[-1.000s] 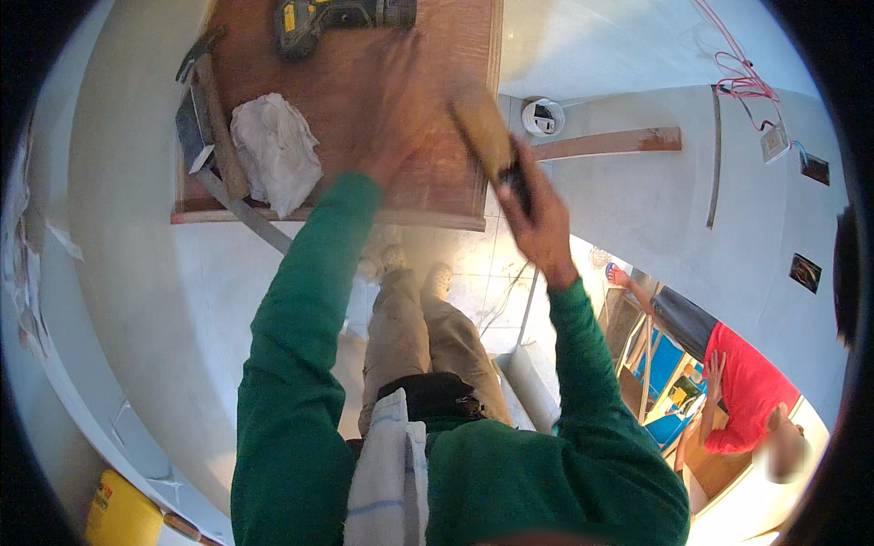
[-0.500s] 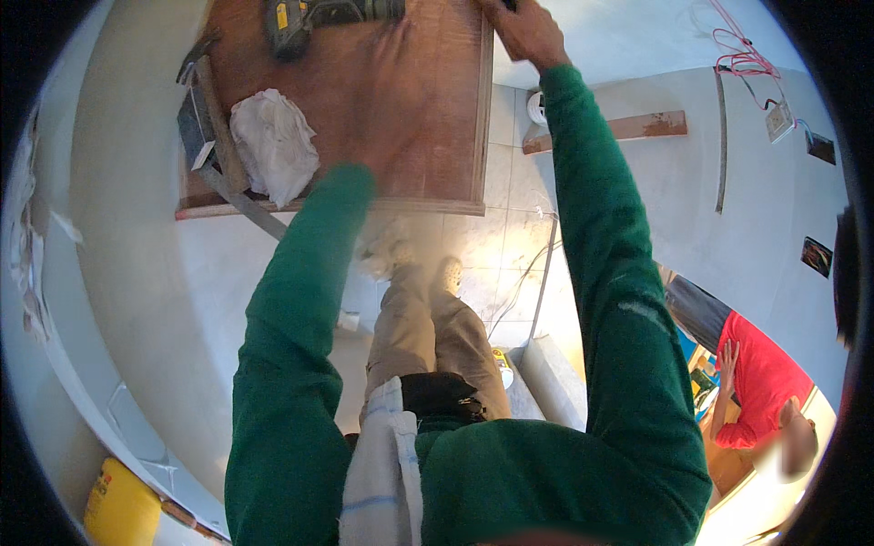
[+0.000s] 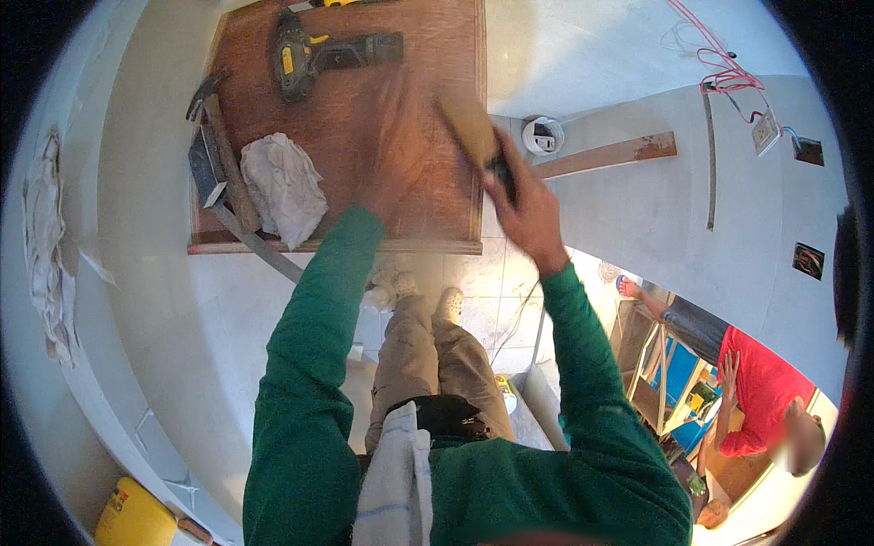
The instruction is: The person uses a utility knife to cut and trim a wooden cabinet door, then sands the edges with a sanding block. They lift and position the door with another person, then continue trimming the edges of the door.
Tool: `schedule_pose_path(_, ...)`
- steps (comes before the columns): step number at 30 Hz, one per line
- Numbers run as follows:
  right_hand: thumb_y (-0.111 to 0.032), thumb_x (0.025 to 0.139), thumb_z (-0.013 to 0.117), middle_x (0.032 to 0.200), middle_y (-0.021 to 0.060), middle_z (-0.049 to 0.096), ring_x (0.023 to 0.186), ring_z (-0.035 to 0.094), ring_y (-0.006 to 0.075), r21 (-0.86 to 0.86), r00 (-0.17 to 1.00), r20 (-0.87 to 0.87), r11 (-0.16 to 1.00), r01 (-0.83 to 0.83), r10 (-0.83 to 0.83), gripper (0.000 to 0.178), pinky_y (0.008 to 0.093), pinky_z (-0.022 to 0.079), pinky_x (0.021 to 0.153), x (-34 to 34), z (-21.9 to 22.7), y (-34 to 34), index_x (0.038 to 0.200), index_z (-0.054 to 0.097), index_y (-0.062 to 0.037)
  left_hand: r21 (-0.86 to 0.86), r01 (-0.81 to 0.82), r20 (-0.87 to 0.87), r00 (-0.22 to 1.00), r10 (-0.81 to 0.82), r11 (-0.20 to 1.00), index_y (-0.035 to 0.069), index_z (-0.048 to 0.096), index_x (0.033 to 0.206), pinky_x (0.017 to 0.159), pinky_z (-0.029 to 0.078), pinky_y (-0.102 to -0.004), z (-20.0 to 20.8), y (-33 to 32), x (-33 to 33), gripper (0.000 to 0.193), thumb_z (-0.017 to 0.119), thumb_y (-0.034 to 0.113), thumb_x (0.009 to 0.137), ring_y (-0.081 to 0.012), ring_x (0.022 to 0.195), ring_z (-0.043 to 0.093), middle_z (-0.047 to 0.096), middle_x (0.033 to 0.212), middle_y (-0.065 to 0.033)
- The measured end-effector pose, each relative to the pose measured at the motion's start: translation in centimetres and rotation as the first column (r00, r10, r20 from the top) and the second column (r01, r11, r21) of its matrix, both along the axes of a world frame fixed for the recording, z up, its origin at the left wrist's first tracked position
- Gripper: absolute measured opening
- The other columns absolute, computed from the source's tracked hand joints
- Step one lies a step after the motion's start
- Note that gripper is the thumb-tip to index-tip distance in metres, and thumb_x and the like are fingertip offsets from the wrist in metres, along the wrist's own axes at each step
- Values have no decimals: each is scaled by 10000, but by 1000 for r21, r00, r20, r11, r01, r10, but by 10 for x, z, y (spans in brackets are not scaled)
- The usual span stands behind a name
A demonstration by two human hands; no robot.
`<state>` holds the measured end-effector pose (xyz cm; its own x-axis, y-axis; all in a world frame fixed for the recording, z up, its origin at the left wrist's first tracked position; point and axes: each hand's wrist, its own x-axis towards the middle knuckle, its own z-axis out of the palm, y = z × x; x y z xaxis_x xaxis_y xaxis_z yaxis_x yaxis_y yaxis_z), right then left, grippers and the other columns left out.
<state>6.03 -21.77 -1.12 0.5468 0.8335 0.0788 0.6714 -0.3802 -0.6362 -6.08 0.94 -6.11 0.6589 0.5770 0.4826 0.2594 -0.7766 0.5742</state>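
My right hand (image 3: 528,214) grips the black handle of a flat, tan-bladed tool (image 3: 472,132); its exact kind is blurred. The tool is tilted over the right edge of a reddish-brown wooden board (image 3: 364,18). My left hand (image 3: 391,173) is smeared by motion above the board, so its fingers do not show clearly. Left of it lies a crumpled white cloth (image 3: 284,189). A black cordless drill (image 3: 296,59) rests farther back. Along the board's left side are a claw hammer (image 3: 232,150) and a dark angular tool (image 3: 208,168).
A white bucket (image 3: 543,136) stands on the floor right of the board, beside a wooden plank (image 3: 610,156). Pink wires (image 3: 733,75) hang from the right wall. Lower right, a person in a red shirt (image 3: 765,391) is near a ladder. A yellow container (image 3: 137,514) sits lower left.
My right hand has come back from the board's far right corner, bringing the tool into view. The left hand stays blurred over the board. The view has shifted, showing more of the drill.
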Motion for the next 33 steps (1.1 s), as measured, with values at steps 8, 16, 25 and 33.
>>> schedule_pose_path(8,-674,1105,541,1275,221,802,1175,779,483,-69,982,167,993,100,-87,719,623,616,968,141,-10,183,1711,452,-297,-3,5,-99,995,-5,1000,-87,435,1678,1395,284,-551,6,0,-2,689,596,66,1025,-472,1623,408,470,1730,-286)
schedule_pose_path(16,-667,1106,533,1342,266,783,1252,755,482,-4,988,152,1000,16,-15,758,617,592,1048,161,-20,190,1746,438,-271,62,-27,-93,995,33,998,-83,455,1669,1390,300,-543,8,-5,-2,736,695,62,989,-462,1638,391,470,1738,-271)
schedule_pose_path(25,-699,1122,484,1348,218,734,1204,761,453,-87,948,302,993,-82,105,754,609,606,1018,183,-22,192,1758,427,-298,77,-39,-91,995,46,996,-79,503,1643,1389,293,-546,-1,-3,-1,642,630,76,1033,-454,1639,400,481,1729,-282)
schedule_pose_path(33,-742,1122,457,1383,191,727,1249,750,439,-131,924,295,968,-213,243,744,609,611,1039,214,-19,204,1757,430,-356,-35,-82,-141,987,76,996,-27,467,1689,1398,262,-573,-2,-10,-1,654,523,-3,1037,-455,1648,391,468,1746,-262)
